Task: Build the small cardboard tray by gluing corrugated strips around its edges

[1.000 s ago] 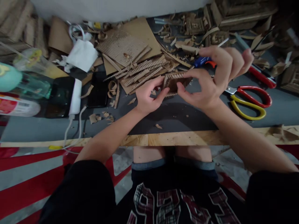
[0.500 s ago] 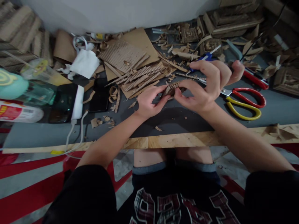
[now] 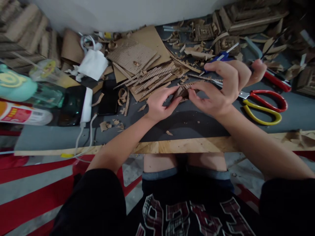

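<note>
Between my two hands is a small piece of corrugated cardboard [image 3: 180, 92], held just above the dark tabletop. Thumb and fingers of my left hand [image 3: 161, 103] pinch its left side. At its right edge, the thumb and index finger of my right hand [image 3: 219, 90] press together on it, while the other fingers are raised and curled. Much of the piece is hidden by my fingertips. Behind it lie several cut corrugated strips [image 3: 155, 78] and a ridged cardboard sheet [image 3: 133, 57]. Scissors [image 3: 264, 106] with one red and one yellow handle rest right of my right hand.
A black phone [image 3: 108, 98], a white cable [image 3: 91, 131] and bottles [image 3: 27, 113] are at the left. A toilet paper roll [image 3: 93, 64] stands behind them. A blue-handled tool [image 3: 220, 58], a red-handled cutter [image 3: 277, 80] and stacked cardboard frames [image 3: 251, 18] are at the right. Scraps litter the table.
The whole view has shifted slightly, so things appear a little further right. Both hands keep nearly the same pinch on the cardboard piece.
</note>
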Tool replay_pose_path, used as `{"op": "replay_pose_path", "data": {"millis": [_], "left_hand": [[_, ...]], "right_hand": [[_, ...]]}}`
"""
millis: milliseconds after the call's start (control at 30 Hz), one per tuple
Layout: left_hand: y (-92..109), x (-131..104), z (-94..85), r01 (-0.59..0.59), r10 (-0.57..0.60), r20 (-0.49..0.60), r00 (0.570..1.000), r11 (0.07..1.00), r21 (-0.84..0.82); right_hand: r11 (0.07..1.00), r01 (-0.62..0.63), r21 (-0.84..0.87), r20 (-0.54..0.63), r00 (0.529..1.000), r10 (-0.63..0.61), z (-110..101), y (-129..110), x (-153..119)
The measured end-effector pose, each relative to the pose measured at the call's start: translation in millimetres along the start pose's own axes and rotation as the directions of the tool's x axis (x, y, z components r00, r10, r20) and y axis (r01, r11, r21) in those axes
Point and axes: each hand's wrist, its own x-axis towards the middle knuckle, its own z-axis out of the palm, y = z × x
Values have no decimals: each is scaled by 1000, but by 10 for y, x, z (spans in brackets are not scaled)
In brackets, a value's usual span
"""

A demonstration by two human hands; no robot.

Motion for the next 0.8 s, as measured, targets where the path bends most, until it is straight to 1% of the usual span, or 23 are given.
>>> {"op": "replay_pose_path", "data": {"millis": [67, 100, 167, 200, 267, 333, 367, 433, 600, 700, 800], "left_hand": [[-16, -16, 5, 33, -33, -1, 999, 999, -17], [-30, -27, 13, 55, -54, 2, 999, 998, -34], [-74, -58, 40, 117, -116, 26, 993, 989, -91], [-100, -76, 58, 155, -151, 40, 988, 980, -123], [-151, -110, 93, 219, -213, 50, 976, 960, -175], [-188, -136, 121, 252, -253, 20, 967, 949, -191], [-197, -143, 129, 258, -263, -2, 965, 947, -190], [-201, -149, 136, 268, -278, -30, 960, 947, -177], [-200, -159, 137, 294, -298, -21, 954, 950, -104], [-221, -175, 146, 265, -267, -37, 963, 963, -52], [-227, -177, 159, 232, -234, -63, 970, 972, -43]], "right_hand": [[998, 47, 40, -55, 997, -44, -9, 13, 12], [995, 79, 53, -105, 992, -73, -13, 22, 18], [995, 93, 45, -176, 981, -84, -28, 42, 34], [997, 74, 29, -170, 983, -68, -40, 50, 45], [1000, 12, -16, -87, 996, -14, -70, 55, 71], [997, -49, -67, -3, 999, 49, -96, 49, 100], [994, -66, -89, 8, 998, 67, -102, 43, 114], [987, -101, -123, -10, 995, 101, -97, 33, 136], [978, -145, -148, -41, 989, 140, -54, 14, 148], [983, -147, -110, -12, 989, 147, -52, 10, 130], [985, -161, -68, 36, 986, 164, -55, 14, 106]]}}
